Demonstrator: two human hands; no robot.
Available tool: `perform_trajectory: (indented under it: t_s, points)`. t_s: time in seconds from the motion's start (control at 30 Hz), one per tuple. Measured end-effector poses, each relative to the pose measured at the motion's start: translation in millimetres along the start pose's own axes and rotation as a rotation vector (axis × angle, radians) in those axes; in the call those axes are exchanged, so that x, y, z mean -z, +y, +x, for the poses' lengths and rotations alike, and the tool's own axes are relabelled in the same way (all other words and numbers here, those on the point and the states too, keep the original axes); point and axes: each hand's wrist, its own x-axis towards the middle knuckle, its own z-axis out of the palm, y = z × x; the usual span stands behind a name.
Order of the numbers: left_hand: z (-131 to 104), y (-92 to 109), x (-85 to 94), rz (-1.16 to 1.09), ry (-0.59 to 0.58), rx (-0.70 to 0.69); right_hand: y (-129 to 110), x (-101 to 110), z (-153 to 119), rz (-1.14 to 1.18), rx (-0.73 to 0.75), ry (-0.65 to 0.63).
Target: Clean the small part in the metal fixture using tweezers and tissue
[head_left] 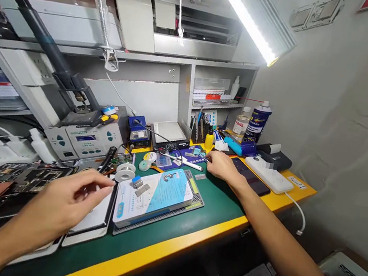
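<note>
My left hand (70,196) hovers at the left above a white tablet-like panel (95,217), thumb and fingertips pinched together; anything between them is too small to make out. Farther back, my right hand (222,165) reaches to the rear of the green mat (218,205), its fingers closed on a thin metallic tool, perhaps tweezers, beside a small light-blue item (197,152). Between the hands lies a blue and white box (156,194) on a grey perforated plate (199,197). A small metal piece with a blue end (137,181) rests on the box.
A solder spool (125,172) sits behind the box. Grey soldering station (88,141) stands back left, with opened devices (29,178) before it. A dark phone (251,177), white power bank (267,174) and spray can (257,122) are at the right. A lit lamp (246,19) hangs above.
</note>
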Motion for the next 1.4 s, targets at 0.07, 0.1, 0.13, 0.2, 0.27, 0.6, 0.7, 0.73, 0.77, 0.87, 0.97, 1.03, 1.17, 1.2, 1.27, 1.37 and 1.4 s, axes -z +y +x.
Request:
perform_trajectory:
  t_s: [0.07,0.1,0.13,0.2,0.27,0.6,0.7,0.73,0.77,0.87,0.97,1.03,1.17,1.2,1.27,1.37,1.4]
  points:
    - [24,37,-7.4,0.164,-0.076,-0.049,-1,-1,-1,-0.019,0.006,0.014]
    - [33,48,-12.5,0.185,-0.096,-0.045,-2,-2,-1,-0.023,0.007,0.025]
    - [40,55,-17.8,0.195,-0.113,-0.038,-2,-2,-1,-0.025,0.008,0.039]
    - [51,57,-27.4,0.197,-0.160,-0.026,-3,-2,-1,-0.019,0.010,0.064]
    - [56,54,-34.3,0.171,-0.209,-0.026,-5,-2,-1,-0.001,0.013,0.085]
    - [61,39,-6.1,-0.280,-0.053,0.156,-7,-2,-1,0.155,0.011,0.161]
    - [70,22,22.4,-0.355,0.196,0.238,-5,-2,-1,0.187,0.014,0.180]
    - [72,16,29.3,-0.352,0.251,0.269,-5,-3,-1,0.197,0.017,0.182]
    - [74,10,34.0,-0.337,0.292,0.301,-4,-3,-1,0.207,0.019,0.183]
    - [79,-8,35.2,-0.250,0.346,0.396,-2,-5,1,0.235,0.025,0.180]
    - [85,-29,27.6,-0.149,0.347,0.465,-1,-7,1,0.255,0.035,0.182]
    - [91,-42,23.8,-0.079,0.340,0.492,-2,-8,1,0.266,0.041,0.183]
    - [101,-60,21.5,0.069,0.328,0.515,-7,-7,-2,0.281,0.031,0.161]
    - [103,-62,21.4,0.105,0.326,0.518,-7,-6,-2,0.283,0.025,0.153]
    - [106,-63,20.9,0.171,0.320,0.525,-8,-6,-2,0.287,0.012,0.142]
    - [110,-63,17.9,0.251,0.288,0.540,-10,-5,-3,0.293,-0.001,0.131]
    - [112,-62,16.2,0.272,0.267,0.547,-10,-4,-3,0.296,-0.002,0.127]
